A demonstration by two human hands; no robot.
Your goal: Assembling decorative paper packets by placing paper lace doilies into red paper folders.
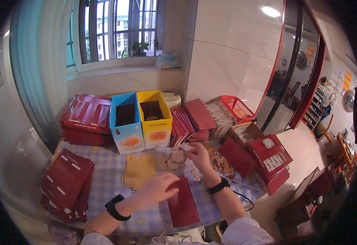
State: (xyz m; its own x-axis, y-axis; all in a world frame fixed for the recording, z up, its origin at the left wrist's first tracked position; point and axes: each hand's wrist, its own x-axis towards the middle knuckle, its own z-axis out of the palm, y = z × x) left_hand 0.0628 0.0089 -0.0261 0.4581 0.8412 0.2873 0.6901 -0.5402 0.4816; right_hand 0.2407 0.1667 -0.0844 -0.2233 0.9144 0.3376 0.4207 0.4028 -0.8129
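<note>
My left hand hovers over a dark red envelope on the checked tablecloth, its fingers stretched toward the right and holding nothing. Farther ahead, my right hand has its fingertips pinched together at a small pale piece I cannot make out. Just left of those fingertips lie round white-and-red decorative pieces. Yellow paper sheets rest to the left of them. More patterned red-and-gold pieces spread out beyond my right wrist, partly hidden by it.
Blue and yellow open boxes stand at the back. Stacks of red wallets sit on the left, with packaged ones behind. At right are a red basket, a cardboard box and red packets.
</note>
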